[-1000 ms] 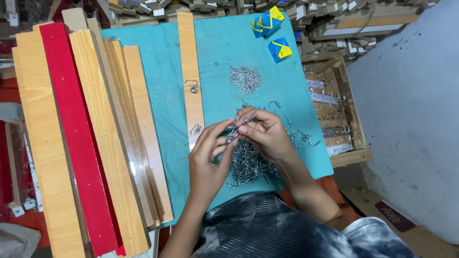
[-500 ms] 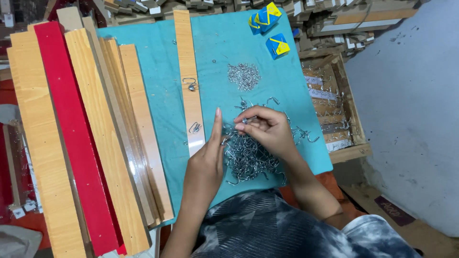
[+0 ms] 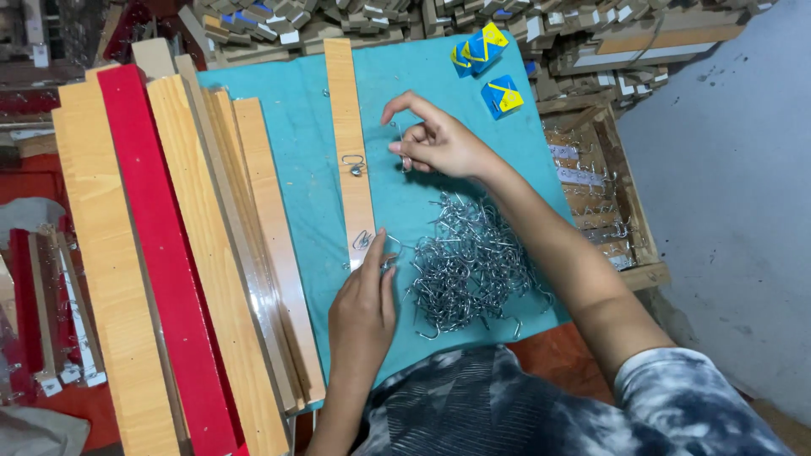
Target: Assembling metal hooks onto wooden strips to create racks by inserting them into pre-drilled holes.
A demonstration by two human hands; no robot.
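A narrow wooden strip (image 3: pixel 348 143) lies lengthwise on a teal mat (image 3: pixel 291 169). A small metal hook fitting (image 3: pixel 353 163) sits on its middle, and another (image 3: pixel 362 241) near its lower end. My left hand (image 3: pixel 363 308) rests flat beside that lower end, fingers extended, touching the strip's end. My right hand (image 3: pixel 435 139) hovers to the right of the strip's middle, pinching a small bent wire hook (image 3: pixel 399 135) between thumb and fingers. A heap of silvery wire hooks (image 3: pixel 469 262) lies on the mat between my arms.
Long wooden slats (image 3: pixel 110 253) and a red one (image 3: pixel 156 245) lie stacked at the left. Blue-and-yellow small boxes (image 3: pixel 486 63) sit at the mat's far right. A wooden crate (image 3: pixel 608 203) with metal parts stands to the right. Wood offcuts (image 3: pixel 355 17) pile up behind.
My right hand rose from the hook heap toward the strip's middle, carrying a wire hook. My left hand flattened out at the strip's lower end.
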